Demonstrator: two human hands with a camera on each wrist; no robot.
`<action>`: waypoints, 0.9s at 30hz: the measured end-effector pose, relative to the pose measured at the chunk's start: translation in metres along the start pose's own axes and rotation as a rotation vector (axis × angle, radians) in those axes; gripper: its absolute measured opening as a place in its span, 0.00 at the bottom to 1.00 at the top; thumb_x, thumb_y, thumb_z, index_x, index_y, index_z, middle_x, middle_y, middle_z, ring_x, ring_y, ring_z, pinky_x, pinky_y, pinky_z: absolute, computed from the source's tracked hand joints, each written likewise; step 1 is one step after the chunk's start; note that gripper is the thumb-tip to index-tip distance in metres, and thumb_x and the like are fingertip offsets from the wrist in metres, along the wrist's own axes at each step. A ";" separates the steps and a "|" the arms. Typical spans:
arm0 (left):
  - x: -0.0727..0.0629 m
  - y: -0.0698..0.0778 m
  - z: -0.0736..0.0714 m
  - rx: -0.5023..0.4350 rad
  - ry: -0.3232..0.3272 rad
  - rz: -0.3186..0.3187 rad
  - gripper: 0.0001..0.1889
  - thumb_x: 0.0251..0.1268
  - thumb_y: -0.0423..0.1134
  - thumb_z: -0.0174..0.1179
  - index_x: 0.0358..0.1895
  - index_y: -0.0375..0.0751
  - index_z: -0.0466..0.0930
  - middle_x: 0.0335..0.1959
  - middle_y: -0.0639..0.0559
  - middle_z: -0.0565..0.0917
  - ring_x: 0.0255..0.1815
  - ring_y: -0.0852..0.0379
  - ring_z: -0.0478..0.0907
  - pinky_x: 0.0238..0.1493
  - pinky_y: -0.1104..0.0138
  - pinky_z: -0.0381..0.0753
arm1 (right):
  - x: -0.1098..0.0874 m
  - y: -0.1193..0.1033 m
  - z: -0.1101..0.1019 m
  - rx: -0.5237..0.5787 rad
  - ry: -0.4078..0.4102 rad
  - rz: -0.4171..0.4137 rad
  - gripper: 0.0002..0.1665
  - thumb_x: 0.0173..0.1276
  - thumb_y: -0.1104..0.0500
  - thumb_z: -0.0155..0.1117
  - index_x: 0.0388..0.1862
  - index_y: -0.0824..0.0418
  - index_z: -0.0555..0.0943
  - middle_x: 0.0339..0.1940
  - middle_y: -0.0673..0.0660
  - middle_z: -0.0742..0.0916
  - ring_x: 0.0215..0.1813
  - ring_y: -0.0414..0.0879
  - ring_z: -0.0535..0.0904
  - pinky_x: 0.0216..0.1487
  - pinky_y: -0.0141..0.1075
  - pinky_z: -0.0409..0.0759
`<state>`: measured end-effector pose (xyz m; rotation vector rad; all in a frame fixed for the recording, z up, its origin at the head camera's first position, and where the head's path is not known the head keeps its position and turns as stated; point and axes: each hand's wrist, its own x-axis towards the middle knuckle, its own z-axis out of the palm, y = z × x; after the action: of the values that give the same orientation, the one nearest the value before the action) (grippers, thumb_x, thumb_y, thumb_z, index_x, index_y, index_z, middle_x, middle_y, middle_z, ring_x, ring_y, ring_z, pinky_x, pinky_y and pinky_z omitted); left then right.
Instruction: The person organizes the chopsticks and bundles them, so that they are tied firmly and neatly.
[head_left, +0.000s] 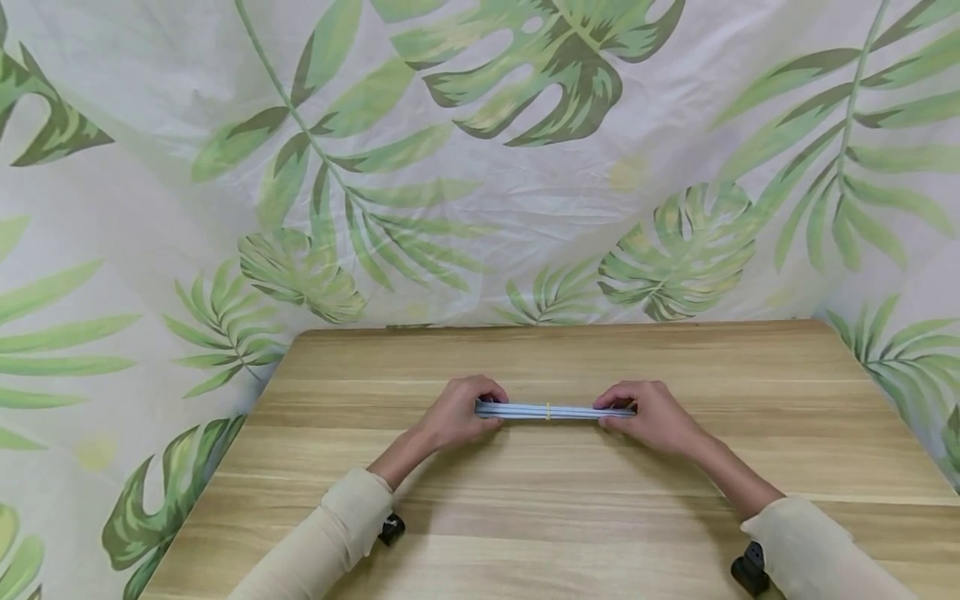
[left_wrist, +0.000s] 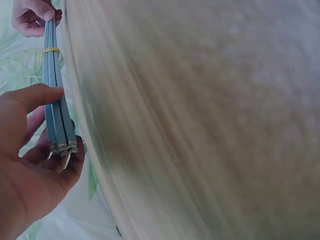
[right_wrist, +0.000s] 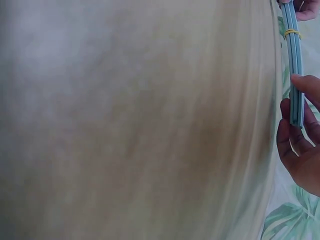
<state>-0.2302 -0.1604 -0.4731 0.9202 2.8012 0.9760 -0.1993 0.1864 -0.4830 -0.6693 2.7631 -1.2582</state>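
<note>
A bundle of slim blue-grey sticks [head_left: 517,411], bound round its middle with a yellow rubber band [head_left: 548,411], lies level between both hands above the wooden table. At its left end my left hand [head_left: 468,408] grips it between thumb and fingers. The right end is pinched the same way by my right hand [head_left: 647,412]. In the left wrist view, the near end of the bundle [left_wrist: 61,120] shows rough, layered-looking tips beyond the thumb. From the right wrist, the other end of the bundle [right_wrist: 296,102] sits between thumb and curled fingers. What the sticks are made of I cannot tell.
The wood-grain table [head_left: 555,508] spreads under both arms. Behind it and along its sides hangs a pale cloth [head_left: 555,192] printed with green leaves. Small black devices [head_left: 392,529] are worn at both wrists, below the rolled cream sleeves.
</note>
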 end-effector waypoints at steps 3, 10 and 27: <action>0.000 -0.002 0.001 0.016 -0.026 -0.008 0.10 0.61 0.30 0.78 0.43 0.43 0.89 0.42 0.52 0.89 0.41 0.60 0.83 0.45 0.67 0.84 | 0.002 0.002 0.003 -0.007 -0.013 -0.007 0.08 0.68 0.62 0.79 0.44 0.54 0.92 0.41 0.49 0.93 0.44 0.38 0.86 0.47 0.34 0.84; -0.001 -0.002 0.004 0.029 -0.060 -0.022 0.09 0.63 0.31 0.77 0.44 0.43 0.89 0.42 0.52 0.89 0.41 0.60 0.83 0.44 0.69 0.82 | 0.004 0.000 0.006 -0.038 -0.026 -0.053 0.07 0.65 0.64 0.80 0.42 0.57 0.92 0.38 0.49 0.93 0.41 0.37 0.86 0.45 0.34 0.84; -0.001 0.003 -0.001 0.083 -0.070 -0.016 0.19 0.65 0.38 0.77 0.57 0.38 0.87 0.52 0.46 0.90 0.51 0.51 0.86 0.56 0.58 0.85 | 0.000 0.000 -0.004 -0.079 -0.015 -0.011 0.12 0.68 0.60 0.80 0.49 0.60 0.91 0.44 0.53 0.93 0.44 0.43 0.88 0.46 0.37 0.85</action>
<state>-0.2280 -0.1601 -0.4705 0.9197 2.8049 0.8147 -0.1996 0.1889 -0.4802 -0.6978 2.8129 -1.1464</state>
